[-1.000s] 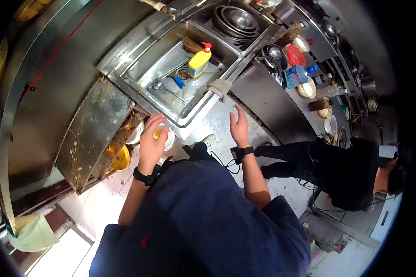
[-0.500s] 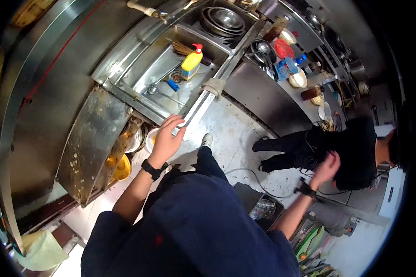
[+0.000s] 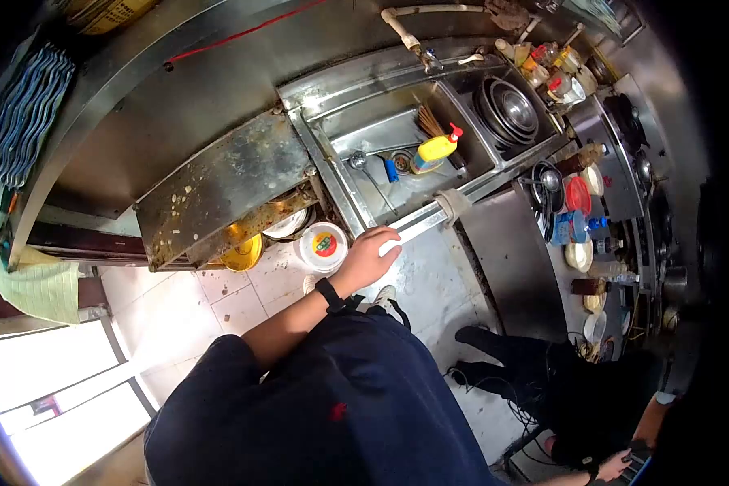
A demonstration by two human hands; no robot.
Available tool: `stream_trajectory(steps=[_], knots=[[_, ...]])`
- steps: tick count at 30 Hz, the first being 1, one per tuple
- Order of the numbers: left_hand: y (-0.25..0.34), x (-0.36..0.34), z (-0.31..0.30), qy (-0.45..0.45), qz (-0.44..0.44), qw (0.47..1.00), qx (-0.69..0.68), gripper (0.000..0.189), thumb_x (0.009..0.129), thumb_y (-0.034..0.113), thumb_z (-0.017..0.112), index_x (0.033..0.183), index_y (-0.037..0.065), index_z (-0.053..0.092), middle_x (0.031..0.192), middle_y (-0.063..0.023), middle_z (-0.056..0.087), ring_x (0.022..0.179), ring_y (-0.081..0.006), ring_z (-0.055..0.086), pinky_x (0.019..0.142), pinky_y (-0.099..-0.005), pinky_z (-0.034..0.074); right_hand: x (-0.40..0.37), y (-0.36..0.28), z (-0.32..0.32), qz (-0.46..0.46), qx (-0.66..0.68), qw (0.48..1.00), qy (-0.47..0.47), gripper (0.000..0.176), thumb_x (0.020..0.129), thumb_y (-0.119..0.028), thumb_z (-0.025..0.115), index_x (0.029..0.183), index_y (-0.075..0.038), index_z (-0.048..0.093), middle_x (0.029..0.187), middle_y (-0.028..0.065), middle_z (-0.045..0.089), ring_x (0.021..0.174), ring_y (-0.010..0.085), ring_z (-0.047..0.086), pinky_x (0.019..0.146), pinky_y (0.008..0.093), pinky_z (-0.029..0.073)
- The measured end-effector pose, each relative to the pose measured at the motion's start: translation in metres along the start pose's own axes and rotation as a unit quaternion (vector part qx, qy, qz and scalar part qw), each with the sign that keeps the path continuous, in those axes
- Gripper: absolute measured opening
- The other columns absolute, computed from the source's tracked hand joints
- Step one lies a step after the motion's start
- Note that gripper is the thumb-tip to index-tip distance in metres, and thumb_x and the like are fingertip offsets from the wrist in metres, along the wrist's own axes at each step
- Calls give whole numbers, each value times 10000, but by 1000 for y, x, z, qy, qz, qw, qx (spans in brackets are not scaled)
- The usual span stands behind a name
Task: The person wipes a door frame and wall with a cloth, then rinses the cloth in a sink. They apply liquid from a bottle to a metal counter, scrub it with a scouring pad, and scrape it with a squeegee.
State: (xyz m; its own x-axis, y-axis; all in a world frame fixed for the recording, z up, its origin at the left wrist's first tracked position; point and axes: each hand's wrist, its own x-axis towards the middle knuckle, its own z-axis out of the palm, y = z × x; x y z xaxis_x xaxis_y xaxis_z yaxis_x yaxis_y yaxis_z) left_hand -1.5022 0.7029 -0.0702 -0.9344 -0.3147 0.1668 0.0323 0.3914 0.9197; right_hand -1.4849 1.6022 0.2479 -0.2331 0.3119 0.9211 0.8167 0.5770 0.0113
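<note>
My left hand (image 3: 370,257), with a black band on its wrist, is over the front corner of the steel sink (image 3: 352,209). Its fingers lie at the end of the bright metal rim, thumb spread apart from them. In the basin are a yellow bottle with a red pump (image 3: 434,154), a ladle (image 3: 359,162), a blue-handled tool (image 3: 391,170) and a bundle of thin brown sticks (image 3: 429,121). My right hand (image 3: 614,465) shows at the bottom right edge, beside a small dark object (image 3: 638,468); its fingers are too small and dim to make out.
A person in dark clothes (image 3: 575,381) stands at the right, near the counter with bowls and bottles. Metal bowls (image 3: 510,113) fill the second basin. A cloth (image 3: 452,204) hangs over the sink edge. A white lidded bucket (image 3: 324,245) stands below, left of my hand.
My view has turned, so the sink sits further right and the window shows at left. My left hand's fingers have drawn closer together at the sink corner. My right hand has moved to the bottom edge.
</note>
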Motion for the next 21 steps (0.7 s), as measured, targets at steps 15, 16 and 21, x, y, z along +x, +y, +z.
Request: stream_trajectory(steps=[15,16,21], knots=[[0,4,10,-54,-13,998,-15,209,922,155,637,1075,12,649,1108,-163,665,1070,-338,618,931,-382,481,-23,-4,-94,-22,271,958,-94,358,981,-309,604,1072,27,687,1056,244,686,957,374,652,857,436,513],[1,4,6,-59,-12,998,-21,213,925,159,634,1078,13,647,1093,-167,666,1060,-339,620,922,-382,483,-26,-1,-103,-30,265,960,-83,355,983,-303,600,1074,29,687,1059,242,686,960,372,652,859,436,514],[-11,-4,-18,-67,-19,997,-21,225,931,171,625,1090,13,648,1061,-183,672,1008,-357,634,873,-394,495,-52,-6,-142,-76,249,965,-32,341,991,-273,579,1083,38,687,1073,234,686,971,359,655,873,436,515]])
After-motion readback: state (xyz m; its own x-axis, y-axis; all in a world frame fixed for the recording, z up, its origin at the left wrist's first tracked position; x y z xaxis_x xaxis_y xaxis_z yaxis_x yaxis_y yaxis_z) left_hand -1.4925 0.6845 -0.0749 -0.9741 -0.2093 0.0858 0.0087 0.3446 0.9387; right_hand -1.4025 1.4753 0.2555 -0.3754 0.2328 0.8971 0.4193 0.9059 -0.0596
